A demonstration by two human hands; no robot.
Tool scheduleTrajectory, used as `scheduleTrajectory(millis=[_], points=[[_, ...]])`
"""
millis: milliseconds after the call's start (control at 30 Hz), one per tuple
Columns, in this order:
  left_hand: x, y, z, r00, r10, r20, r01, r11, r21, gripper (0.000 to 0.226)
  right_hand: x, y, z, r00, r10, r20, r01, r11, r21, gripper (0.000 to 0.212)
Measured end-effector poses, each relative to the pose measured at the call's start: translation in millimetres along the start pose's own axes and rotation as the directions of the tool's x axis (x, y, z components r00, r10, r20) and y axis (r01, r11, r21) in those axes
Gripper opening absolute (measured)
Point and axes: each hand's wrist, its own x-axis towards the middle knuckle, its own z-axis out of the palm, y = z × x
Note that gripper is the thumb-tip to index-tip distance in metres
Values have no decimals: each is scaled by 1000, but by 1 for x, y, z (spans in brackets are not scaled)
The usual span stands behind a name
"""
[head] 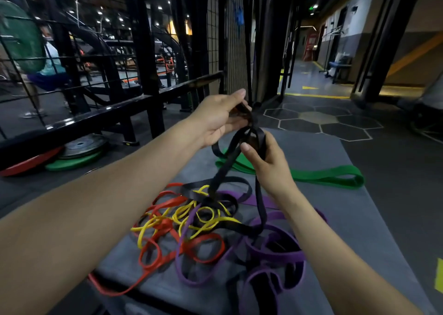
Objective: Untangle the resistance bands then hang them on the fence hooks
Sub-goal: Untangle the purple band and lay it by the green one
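A tangle of resistance bands lies on a grey mat [335,214]: red bands [167,228], thin yellow bands [191,216], purple bands [275,254] and black bands. One black band [230,161] is lifted out of the pile. My left hand [215,120] pinches its upper loop. Just below and to the right, my right hand [266,161] grips the same band. A green band [323,174] lies apart, flat on the mat behind the pile. The wire mesh fence [230,51] stands beyond my hands; something blue [238,15] hangs on it.
Black metal rack frames [134,103] stand at the left, with red, green and black weight plates [79,151] on the floor beside them. A person [48,67] sits behind the mesh at far left. A corridor [311,79] opens at the right of the fence.
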Motion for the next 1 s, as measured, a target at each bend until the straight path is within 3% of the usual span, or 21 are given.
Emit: scheduleTrajectory(millis=[133, 267, 333, 400, 433, 467, 533, 600, 733, 767, 800, 833, 933, 1000], points=[[-6, -11, -9, 999, -36, 5, 36, 999, -30, 35, -3, 1, -8, 995, 72, -70, -70, 997, 25, 17], [-27, -49, -46, 972, -197, -126, 223, 945, 240, 47, -6, 14, -25, 962, 156, -224, -172, 984, -54, 9], [-40, -88, -71, 952, -235, -196, 305, 778, 549, 32, -8, 23, -29, 941, 209, -268, -235, 970, -69, 8], [-52, -129, -94, 957, -217, -192, 271, 437, 857, 22, -11, 30, -29, 934, 234, -270, -267, 959, -92, 9], [-58, -145, -101, 959, -205, -196, 258, 338, 905, 20, -11, 32, -28, 930, 243, -276, -277, 956, -93, 9], [-61, -159, -107, 962, -189, -196, 247, 303, 920, 24, -12, 33, -28, 925, 249, -286, -285, 954, -90, 10], [-59, -175, -111, 982, -73, -172, 186, 318, 930, 37, -13, 32, -29, 920, 248, -304, -283, 956, -78, 11], [-52, -181, -110, 992, -9, -124, 122, 263, 957, 50, -13, 29, -30, 916, 248, -316, -283, 957, -68, 11], [-39, -187, -105, 996, -83, -38, 24, -161, 987, 48, -14, 23, -38, 908, 226, -354, -267, 961, -73, 10], [-36, -184, -104, 997, -68, -21, 8, -190, 982, 42, -14, 21, -41, 906, 203, -372, -255, 962, -95, 11], [-31, -180, -104, 999, -33, -2, -3, -140, 990, 36, -14, 19, -45, 902, 177, -394, -241, 963, -119, 13], [-25, -174, -105, 999, 31, 19, -19, -2, 1000, 31, -13, 19, -49, 895, 155, -418, -232, 963, -140, 17], [-4, -141, -106, 979, 185, -89, -28, 549, 835, 20, -9, 23, -53, 877, 132, -463, -234, 957, -171, 22], [12, -120, -109, 947, 230, -224, 8, 681, 733, 26, -7, 27, -48, 874, 144, -465, -247, 954, -170, 15]])
